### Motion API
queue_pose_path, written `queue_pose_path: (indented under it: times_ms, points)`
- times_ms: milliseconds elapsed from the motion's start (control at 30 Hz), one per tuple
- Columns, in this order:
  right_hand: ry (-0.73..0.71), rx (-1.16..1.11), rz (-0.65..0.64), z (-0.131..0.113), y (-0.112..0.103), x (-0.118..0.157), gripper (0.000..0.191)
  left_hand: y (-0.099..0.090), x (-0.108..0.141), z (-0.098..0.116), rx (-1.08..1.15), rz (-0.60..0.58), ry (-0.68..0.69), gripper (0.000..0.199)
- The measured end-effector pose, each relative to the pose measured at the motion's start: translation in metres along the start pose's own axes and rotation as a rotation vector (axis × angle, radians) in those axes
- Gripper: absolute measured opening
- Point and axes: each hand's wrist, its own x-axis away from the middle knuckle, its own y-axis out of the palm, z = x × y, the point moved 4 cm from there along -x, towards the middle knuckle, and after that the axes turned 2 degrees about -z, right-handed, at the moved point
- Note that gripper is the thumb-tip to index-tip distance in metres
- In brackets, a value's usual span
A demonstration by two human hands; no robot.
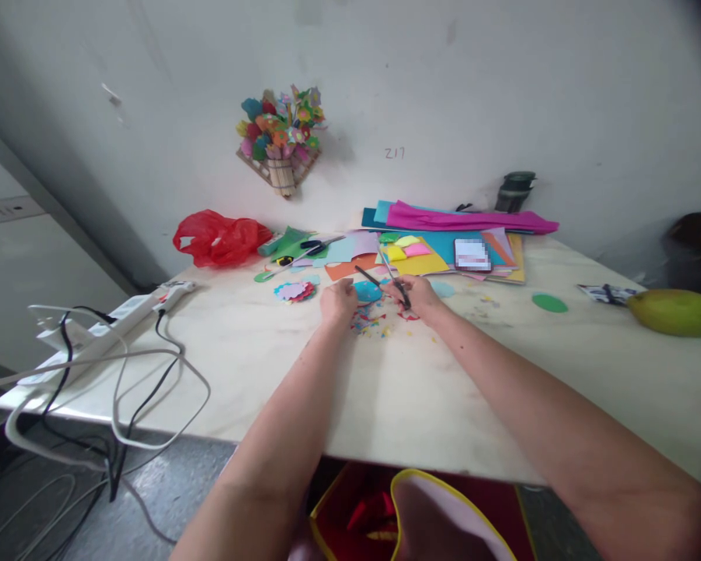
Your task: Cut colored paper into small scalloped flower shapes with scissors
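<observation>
My left hand (339, 301) is closed with its fingertips pinching the edge of a blue paper disc (368, 292). My right hand (416, 298) grips a pair of scissors (405, 296) by the dark handles. Their blades appear spread, pointing away and to the left, just beyond the disc. Small coloured paper scraps (371, 324) lie scattered below both hands. Left of my left hand rests a stack of scalloped paper pieces (295, 291), pink, white and light blue. A pale blue paper round (442, 289) lies beside my right hand.
Coloured sheets (426, 261) and a phone (473, 255) lie behind my hands, with a second pair of scissors (318, 246) and a red plastic bag (219, 238) leftward. A green oval (550, 302) and mango-like fruit (678, 312) sit right. Cables trail from a power strip (110, 327).
</observation>
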Motion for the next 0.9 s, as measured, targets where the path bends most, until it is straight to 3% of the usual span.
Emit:
queue_pose_path:
  times_ms: [133, 400, 500, 700, 900]
  points:
    - [-0.017, 0.046, 0.074, 0.001, -0.007, -0.006, 0.035, -0.007, -0.002, 0.001, -0.314, 0.09, 0.073, 0.019]
    - [-0.108, 0.229, 0.158, 0.012, -0.025, -0.019, 0.044, 0.001, -0.004, 0.002, -0.573, 0.015, 0.307, 0.033]
    - [-0.134, 0.325, 0.176, 0.014, -0.031, -0.022, 0.043, 0.0, -0.006, -0.001, -0.641, -0.011, 0.271, 0.047]
    - [-0.117, 0.539, 0.2, 0.013, -0.035, -0.023, 0.037, 0.001, -0.004, -0.002, -0.767, -0.061, 0.225, 0.054]
    - [-0.056, 0.821, 0.206, 0.004, -0.031, -0.012, 0.036, 0.001, -0.007, -0.006, -0.641, -0.037, 0.207, 0.051]
